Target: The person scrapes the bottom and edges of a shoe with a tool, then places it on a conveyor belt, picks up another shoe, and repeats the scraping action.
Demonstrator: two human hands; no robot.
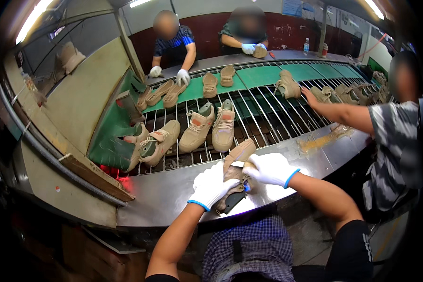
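Note:
Over the near metal ledge, my gloved left hand (210, 183) is closed around a beige mesh shoe (231, 174). The shoe is tilted, its toe pointing away from me and its dark green heel end toward me. My gloved right hand (270, 169) is closed on a small brush-like tool (238, 164) with a white tip, held against the side of the shoe. The fingers hide most of its handle. Just beyond, a beige sneaker (223, 129) and another beige sneaker (197, 129) rest on the metal rods.
A rod conveyor (263, 117) curves past the metal ledge (162, 188), carrying several shoes. Loose soles (210, 85) lie on the green belt (254, 76). Two people work across the line. At right, a person's bare hand (310, 96) reaches toward a shoe (288, 84). A green-lined opening (108, 136) stands left.

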